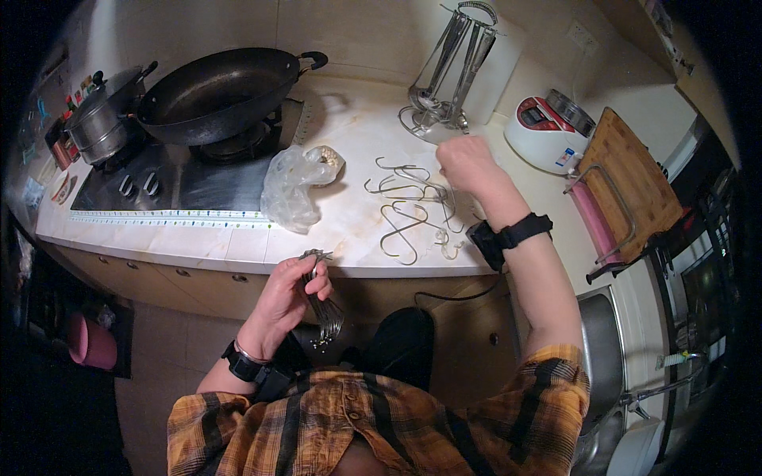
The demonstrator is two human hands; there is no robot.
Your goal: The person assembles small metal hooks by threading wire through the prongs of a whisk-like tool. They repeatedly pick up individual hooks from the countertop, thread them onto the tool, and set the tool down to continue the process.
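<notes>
My left hand [287, 295] is closed round a bundle of thin, shiny metal pieces [325, 313], held low in front of the counter edge. Their exact kind is hard to tell; the ends fan out above and below my fingers. My right hand [468, 164] makes a fist over the counter, just in front of a wire utensil rack [448, 71] with long metal pieces hanging on it. Whatever that fist may hold is hidden. Below and left of it lie several S-shaped metal hooks [401, 230], some overlapping. A small crumpled clear piece [446, 242] rests beside them.
A knotted clear plastic bag [290, 194] with pale contents sits left of the hooks. Farther left are a black wok [218, 95] on the gas stove [214, 178] and a steel pot [103, 119]. Rightward stand a white-and-red cooker [540, 139], a wooden cutting board [627, 186] and the sink [601, 349].
</notes>
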